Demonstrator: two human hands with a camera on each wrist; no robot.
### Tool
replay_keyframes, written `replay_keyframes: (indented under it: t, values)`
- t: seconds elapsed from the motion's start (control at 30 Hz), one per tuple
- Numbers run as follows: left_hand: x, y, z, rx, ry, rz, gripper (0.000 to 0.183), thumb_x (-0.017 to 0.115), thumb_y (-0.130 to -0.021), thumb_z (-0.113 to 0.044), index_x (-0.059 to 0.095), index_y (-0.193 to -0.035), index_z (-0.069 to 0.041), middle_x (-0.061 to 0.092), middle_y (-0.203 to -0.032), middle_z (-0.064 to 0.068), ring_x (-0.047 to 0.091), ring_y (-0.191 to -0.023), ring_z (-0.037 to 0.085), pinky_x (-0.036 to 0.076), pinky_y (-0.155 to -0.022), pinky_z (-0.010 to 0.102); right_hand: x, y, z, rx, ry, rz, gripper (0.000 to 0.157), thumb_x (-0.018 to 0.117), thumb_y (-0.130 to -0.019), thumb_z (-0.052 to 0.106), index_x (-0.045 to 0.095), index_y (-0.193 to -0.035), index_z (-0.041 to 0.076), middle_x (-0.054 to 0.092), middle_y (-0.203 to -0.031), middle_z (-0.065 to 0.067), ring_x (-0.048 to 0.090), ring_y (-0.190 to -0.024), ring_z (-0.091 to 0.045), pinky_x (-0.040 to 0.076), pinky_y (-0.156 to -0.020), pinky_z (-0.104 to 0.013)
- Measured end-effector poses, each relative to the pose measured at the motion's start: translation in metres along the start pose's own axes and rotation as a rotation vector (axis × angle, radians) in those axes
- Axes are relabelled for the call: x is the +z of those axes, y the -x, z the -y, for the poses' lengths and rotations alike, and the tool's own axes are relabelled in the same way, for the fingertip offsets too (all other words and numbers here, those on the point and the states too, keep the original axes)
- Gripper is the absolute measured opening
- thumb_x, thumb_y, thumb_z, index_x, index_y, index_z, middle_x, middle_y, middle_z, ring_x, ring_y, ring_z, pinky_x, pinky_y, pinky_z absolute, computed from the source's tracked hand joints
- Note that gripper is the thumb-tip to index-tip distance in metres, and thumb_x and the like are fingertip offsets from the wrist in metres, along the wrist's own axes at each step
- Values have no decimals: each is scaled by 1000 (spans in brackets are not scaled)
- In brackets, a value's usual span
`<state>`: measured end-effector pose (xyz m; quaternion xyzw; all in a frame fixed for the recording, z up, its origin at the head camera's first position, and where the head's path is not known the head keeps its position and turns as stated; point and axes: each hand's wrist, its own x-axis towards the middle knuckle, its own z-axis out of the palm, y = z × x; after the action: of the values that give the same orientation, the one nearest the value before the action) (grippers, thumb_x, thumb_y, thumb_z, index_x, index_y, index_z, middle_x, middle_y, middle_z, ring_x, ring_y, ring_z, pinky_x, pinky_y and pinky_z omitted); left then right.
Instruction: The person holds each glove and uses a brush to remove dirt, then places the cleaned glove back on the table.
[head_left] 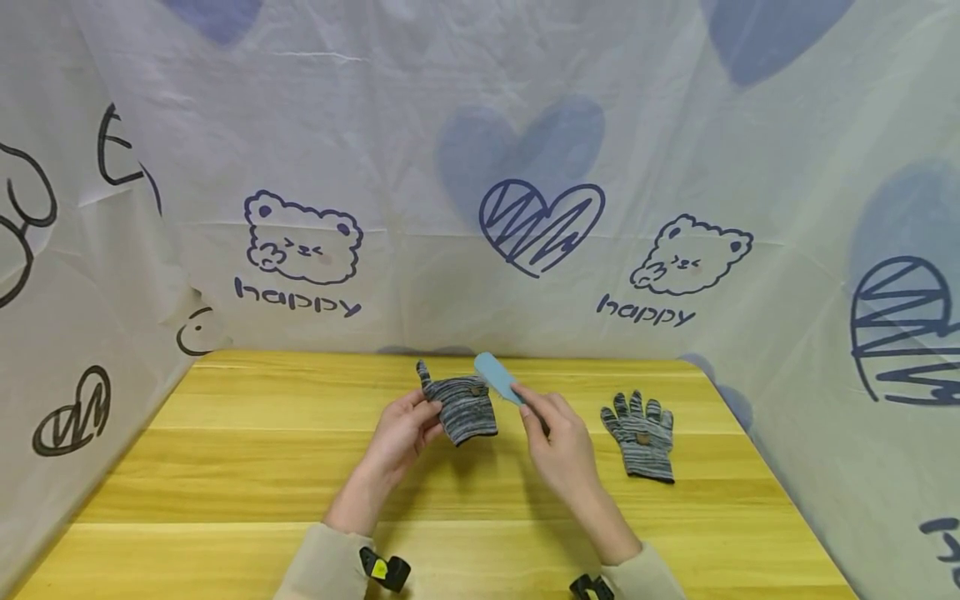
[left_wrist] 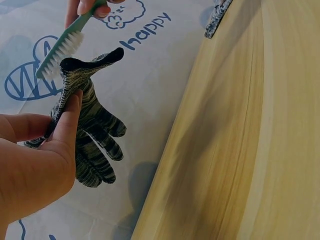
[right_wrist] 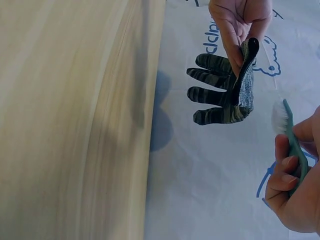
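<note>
A grey-and-black knit glove (head_left: 467, 407) hangs above the table, pinched at its side by my left hand (head_left: 405, 433). Its fingers droop away from me, as the left wrist view shows on the glove (left_wrist: 95, 135). My right hand (head_left: 562, 442) grips the handle of a blue-green brush (head_left: 497, 377) with white bristles (left_wrist: 62, 55). In the left wrist view the bristles are close beside the glove's cuff; the right wrist view shows a gap between the brush (right_wrist: 295, 145) and the glove (right_wrist: 235, 95). A brown spot (head_left: 477, 390) marks the held glove.
A second matching glove (head_left: 645, 442) lies flat on the wooden table (head_left: 225, 467) to the right, fingers pointing away, with a brown spot on it. White printed cloth (head_left: 420, 275) stands behind the table and at both sides.
</note>
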<state>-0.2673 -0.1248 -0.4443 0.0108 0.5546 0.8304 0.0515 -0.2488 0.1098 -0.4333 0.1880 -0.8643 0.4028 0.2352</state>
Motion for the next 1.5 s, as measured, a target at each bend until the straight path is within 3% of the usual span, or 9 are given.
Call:
replay_keyframes:
  t: [0.33,0.77,1.1,1.37,1.5]
  values:
    - [-1,2,-1,4,-12,-8,43,43,-106,5,41,-147,18,65,-129,20,70,-99,8,58,-85,18,1,1,-1,40,84,125,33,63,-105,15,71,-137,22,66,-97,5,46,-64,-8,40,-53,-24]
    - [1,1,-1,4,-24,-2,42,44,-105,5,42,-145,19,66,-127,19,70,-98,8,58,-85,18,0,-1,-5,71,132,92,34,64,-103,14,71,-136,18,68,-99,-1,50,-68,-10,41,-52,-24]
    - [0,1,0,5,-21,-13,42,43,-105,6,42,-145,19,65,-129,23,70,-98,8,58,-85,18,-4,-3,-8,33,105,-6,35,65,-103,12,70,-137,17,66,-96,-2,48,-67,-10,40,-52,-22]
    - [0,2,0,1,-21,-10,44,45,-104,6,42,-146,18,65,-129,22,70,-99,9,58,-86,18,-3,-2,-5,-27,75,71,34,64,-104,12,70,-137,20,66,-98,2,48,-68,-9,42,-55,-23]
    - [-1,2,0,0,-21,-8,44,44,-105,5,42,-147,17,64,-131,24,69,-100,8,58,-87,18,-2,-1,-3,-8,95,113,34,64,-104,13,71,-136,20,67,-100,3,46,-65,-8,41,-55,-24]
